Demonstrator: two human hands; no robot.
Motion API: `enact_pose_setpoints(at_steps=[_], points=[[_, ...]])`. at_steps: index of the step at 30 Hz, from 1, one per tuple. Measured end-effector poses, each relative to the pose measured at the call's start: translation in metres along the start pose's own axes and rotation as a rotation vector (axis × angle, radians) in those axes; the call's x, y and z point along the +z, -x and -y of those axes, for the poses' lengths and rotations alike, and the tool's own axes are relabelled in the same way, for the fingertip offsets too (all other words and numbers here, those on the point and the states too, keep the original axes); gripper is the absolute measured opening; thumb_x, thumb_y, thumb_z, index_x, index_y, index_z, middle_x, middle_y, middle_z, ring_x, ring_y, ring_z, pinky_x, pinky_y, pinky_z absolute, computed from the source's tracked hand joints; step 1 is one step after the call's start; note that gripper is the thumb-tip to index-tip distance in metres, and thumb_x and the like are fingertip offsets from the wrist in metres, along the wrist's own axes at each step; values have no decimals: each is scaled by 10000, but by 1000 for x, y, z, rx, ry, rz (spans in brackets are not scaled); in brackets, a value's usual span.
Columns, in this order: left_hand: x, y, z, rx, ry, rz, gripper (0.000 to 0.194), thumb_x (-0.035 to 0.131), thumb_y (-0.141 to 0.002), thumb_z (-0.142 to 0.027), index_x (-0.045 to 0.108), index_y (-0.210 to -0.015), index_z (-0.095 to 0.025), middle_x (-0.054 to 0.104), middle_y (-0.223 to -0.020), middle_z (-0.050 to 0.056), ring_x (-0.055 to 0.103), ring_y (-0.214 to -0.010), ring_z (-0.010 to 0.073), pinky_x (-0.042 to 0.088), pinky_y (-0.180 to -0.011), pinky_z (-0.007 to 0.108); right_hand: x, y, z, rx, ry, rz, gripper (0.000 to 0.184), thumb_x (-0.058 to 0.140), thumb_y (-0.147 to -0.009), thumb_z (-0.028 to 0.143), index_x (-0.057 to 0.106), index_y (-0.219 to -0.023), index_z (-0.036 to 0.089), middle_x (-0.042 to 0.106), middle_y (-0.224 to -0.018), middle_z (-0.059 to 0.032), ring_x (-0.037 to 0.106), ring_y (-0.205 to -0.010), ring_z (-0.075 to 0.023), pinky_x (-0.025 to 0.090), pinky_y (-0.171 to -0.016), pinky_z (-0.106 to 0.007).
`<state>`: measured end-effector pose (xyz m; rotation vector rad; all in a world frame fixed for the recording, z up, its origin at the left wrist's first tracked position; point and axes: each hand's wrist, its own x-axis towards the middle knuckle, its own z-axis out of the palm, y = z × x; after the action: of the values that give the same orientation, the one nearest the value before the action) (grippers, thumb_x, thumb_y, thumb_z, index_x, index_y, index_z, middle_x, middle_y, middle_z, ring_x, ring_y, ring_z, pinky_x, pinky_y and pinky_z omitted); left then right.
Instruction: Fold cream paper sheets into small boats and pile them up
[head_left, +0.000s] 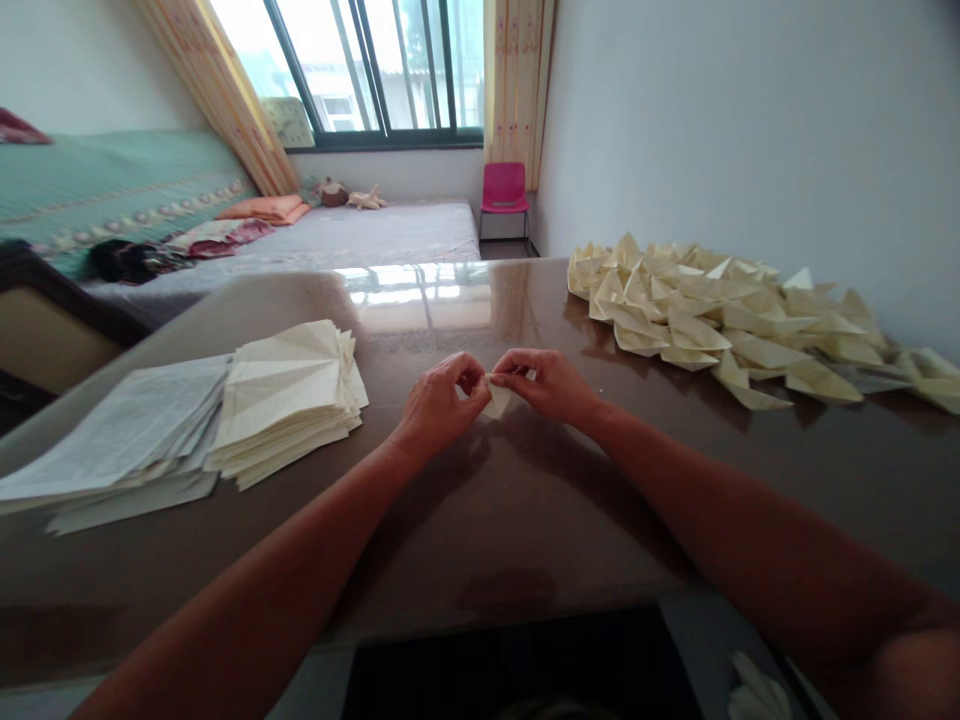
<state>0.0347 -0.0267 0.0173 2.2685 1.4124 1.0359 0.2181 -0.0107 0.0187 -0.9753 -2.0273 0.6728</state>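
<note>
My left hand (439,400) and my right hand (546,382) meet over the middle of the glossy brown table (480,520). Both pinch one small folded piece of cream paper (496,399) between their fingertips, just above the tabletop. Most of the paper is hidden by my fingers. A stack of creased cream paper squares (289,400) lies to the left of my left hand. A heap of folded cream paper pieces (712,315) lies to the right, beyond my right hand.
Flat printed sheets (120,440) lie at the table's left edge beside the stack. Behind the table are a bed (337,235) with clothes and soft toys, a pink chair (504,190), a window with curtains, and a white wall on the right.
</note>
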Motion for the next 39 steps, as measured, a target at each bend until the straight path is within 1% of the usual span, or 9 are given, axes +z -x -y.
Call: enact_pose_setpoints(at_steps=[5, 9, 16, 19, 25, 31, 33, 36, 39], points=[[1, 0, 1, 6, 27, -44, 82, 531, -802, -253, 561, -770, -184, 604, -729, -16, 561, -683, 119, 434, -668, 242, 1, -1, -1, 3, -43, -33, 216, 603, -825, 350, 675, -774, 153, 648, -697, 3, 514, -634, -105, 377, -602, -222], [0, -1, 3, -13, 92, -68, 91, 543, -815, -266, 566, -784, -183, 609, -737, -12, 575, -699, 121, 436, -655, 233, -1, -3, -3, 56, -96, -63, 214, 609, -814, 353, 668, -764, 153, 637, -689, 1, 516, -642, -111, 385, -606, -230], [1, -4, 7, -104, 175, -105, 157, 514, -855, -325, 571, -847, -179, 620, -786, 13, 580, -710, 133, 441, -572, 217, -2, -5, -12, 134, -164, -144, 241, 605, -811, 389, 654, -796, 153, 612, -676, -5, 501, -604, -110, 403, -581, -244], [-1, -6, 9, -166, 232, -163, 164, 521, -849, -337, 561, -846, -178, 610, -775, 13, 579, -708, 137, 462, -559, 217, -1, -6, -18, 189, -211, -193, 259, 587, -819, 423, 612, -817, 165, 607, -659, -9, 539, -597, -121, 434, -567, -251], [-1, -10, 18, -273, 502, -237, 163, 559, -818, -330, 533, -853, -173, 598, -760, 10, 612, -753, 150, 515, -568, 225, 2, -10, -23, 313, -426, -270, 295, 622, -782, 462, 503, -820, 194, 605, -667, 0, 616, -634, -141, 490, -597, -275], [6, -11, 19, -359, 826, -344, 181, 599, -801, -332, 520, -836, -173, 580, -802, -7, 608, -786, 115, 514, -645, 211, 3, -9, -19, 414, -622, -368, 273, 650, -743, 420, 507, -821, 202, 605, -710, 23, 613, -690, -112, 433, -594, -219], [7, -11, 19, -381, 899, -297, 198, 616, -790, -339, 516, -827, -172, 585, -822, -6, 605, -791, 111, 521, -674, 225, 1, -10, -19, 430, -640, -384, 281, 661, -725, 424, 509, -814, 205, 594, -712, 31, 598, -686, -106, 424, -591, -215], [4, -10, 22, -397, 914, -143, 244, 630, -786, -378, 509, -851, -176, 604, -872, 5, 614, -806, 121, 528, -697, 252, -1, -11, -23, 344, -519, -359, 293, 653, -734, 450, 506, -789, 202, 583, -666, 29, 572, -641, -110, 425, -589, -234], [3, -10, 24, -380, 880, 3, 390, 673, -751, -427, 514, -1020, -194, 631, -955, 30, 627, -857, 142, 528, -734, 275, 1, -10, -27, 240, -391, -301, 294, 613, -777, 470, 498, -793, 200, 583, -652, 18, 568, -624, -122, 435, -589, -256]])
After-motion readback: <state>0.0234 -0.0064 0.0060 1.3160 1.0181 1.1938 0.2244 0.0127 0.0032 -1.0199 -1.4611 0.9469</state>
